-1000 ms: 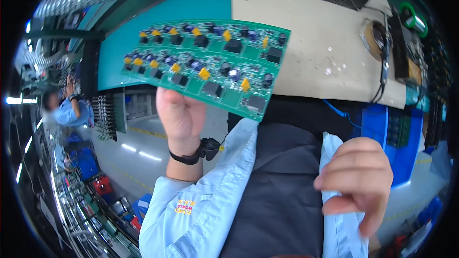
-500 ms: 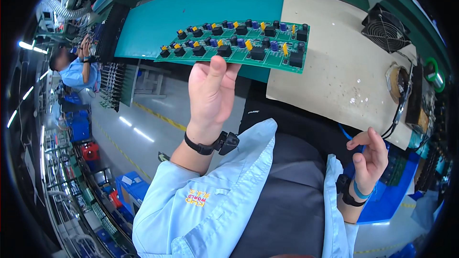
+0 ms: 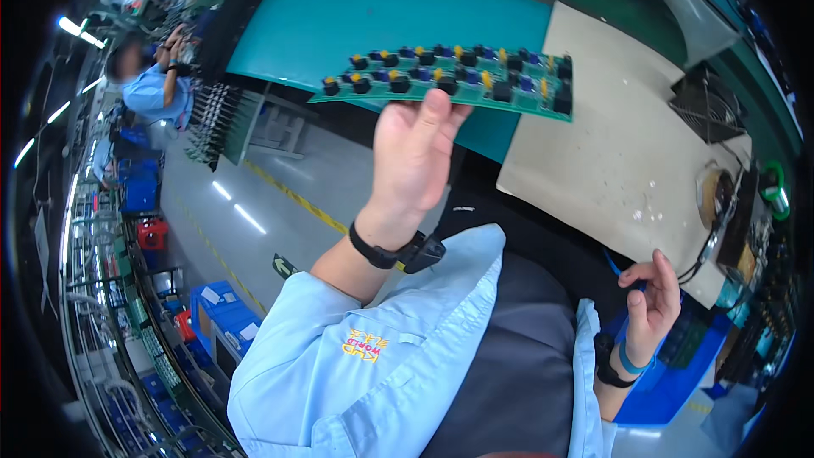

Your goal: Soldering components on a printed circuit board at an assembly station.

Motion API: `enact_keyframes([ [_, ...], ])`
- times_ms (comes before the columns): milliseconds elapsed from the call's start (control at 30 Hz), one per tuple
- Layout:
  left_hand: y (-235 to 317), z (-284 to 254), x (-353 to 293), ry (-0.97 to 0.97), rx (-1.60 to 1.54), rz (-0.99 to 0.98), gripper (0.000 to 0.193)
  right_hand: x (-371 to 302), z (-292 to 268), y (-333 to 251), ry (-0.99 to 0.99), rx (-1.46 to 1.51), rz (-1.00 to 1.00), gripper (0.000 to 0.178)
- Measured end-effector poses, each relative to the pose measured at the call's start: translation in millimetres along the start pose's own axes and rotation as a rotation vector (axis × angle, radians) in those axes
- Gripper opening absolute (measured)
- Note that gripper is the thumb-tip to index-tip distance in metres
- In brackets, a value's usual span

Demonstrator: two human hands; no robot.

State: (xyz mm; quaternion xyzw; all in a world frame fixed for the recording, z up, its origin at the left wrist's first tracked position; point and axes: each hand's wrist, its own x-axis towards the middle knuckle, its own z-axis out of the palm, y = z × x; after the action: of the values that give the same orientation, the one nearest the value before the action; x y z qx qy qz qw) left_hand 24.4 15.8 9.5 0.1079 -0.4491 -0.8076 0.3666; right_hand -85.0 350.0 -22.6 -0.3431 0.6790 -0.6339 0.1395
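Note:
A green circuit board (image 3: pixel 468 78) is raised over the bench's front edge, pinched along its near edge by my left hand (image 3: pixel 414 154). My thumb lies at that edge and the fingers go beneath, partly hidden. Two rows of black, yellow and blue parts stand on the board's upper face. Off to the right, my right hand (image 3: pixel 651 309) hovers with loosely bent fingers apart, touching nothing, near the front edge of the beige sheet (image 3: pixel 610 153).
A teal mat (image 3: pixel 390 13) covers the bench's left side. A black fan (image 3: pixel 705 106), a round coil (image 3: pixel 710 192) and a green spool (image 3: pixel 773 191) sit at the right. A blue bin (image 3: pixel 657 394) is below my right hand. Another person (image 3: pixel 157 93) works at far left.
My left hand has shifted right in the picture with the board, whose left end has moved the same way. My view has turned slightly. The right hand keeps nearly the same pose, slightly lower.

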Motion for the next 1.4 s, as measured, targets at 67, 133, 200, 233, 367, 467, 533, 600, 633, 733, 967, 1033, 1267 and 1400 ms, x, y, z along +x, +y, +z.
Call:
enact_keyframes([
  [67,-0.6,-0.3,-0.4,0.050,-0.021,-0.040,0.037,0.6,1.6,-0.5,-0.016,0.037,-0.004,0.059],
  [133,0.4,-1.6,-0.1,0.084,-0.017,-0.021,0.037,1.9,2.9,-1.0,-0.001,0.035,0.015,0.061],
  [200,0.9,-3.1,0.7,0.054,-0.019,-0.036,0.038,3.3,4.8,-0.6,-0.026,0.054,0.014,0.062],
  [233,1.1,-3.8,1.0,0.040,-0.024,-0.058,0.039,3.6,5.1,-0.7,-0.020,0.049,0.029,0.062],
  [367,1.5,-5.6,0.1,0.056,-0.049,-0.071,0.039,5.9,4.2,1.1,-0.027,0.040,0.037,0.063],
  [467,1.7,-5.2,-0.2,0.063,-0.045,-0.047,0.039,6.8,4.7,2.5,-0.035,0.038,0.039,0.062],
  [533,2.1,-4.2,-0.2,0.063,-0.042,-0.029,0.039,7.7,5.1,3.2,-0.022,0.021,0.053,0.062],
  [600,3.0,-3.3,0.3,0.075,-0.025,-0.008,0.039,8.8,5.3,3.7,-0.036,0.036,0.044,0.061],
  [633,3.6,-3.1,0.7,0.074,-0.015,-0.001,0.039,8.9,5.3,3.9,-0.035,0.037,0.047,0.061],
  [733,5.6,-4.5,2.9,0.076,0.010,0.055,0.040,8.5,4.1,5.0,-0.026,0.047,0.050,0.060],
  [967,10.6,-13.7,3.8,0.048,0.091,0.164,0.045,8.5,1.3,11.7,-0.038,0.047,0.048,0.060],
  [1033,12.7,-14.0,1.7,0.010,0.118,0.145,0.051,8.3,2.0,12.1,-0.043,0.049,0.062,0.060],
  [1267,19.4,2.1,-14.9,-0.158,0.136,0.155,0.062,20.2,14.8,-0.9,-0.086,0.111,0.079,0.057],
  [1400,17.9,16.9,-29.8,-0.325,0.109,0.021,0.063,34.2,38.3,-13.0,-0.035,0.300,0.171,0.057],
])
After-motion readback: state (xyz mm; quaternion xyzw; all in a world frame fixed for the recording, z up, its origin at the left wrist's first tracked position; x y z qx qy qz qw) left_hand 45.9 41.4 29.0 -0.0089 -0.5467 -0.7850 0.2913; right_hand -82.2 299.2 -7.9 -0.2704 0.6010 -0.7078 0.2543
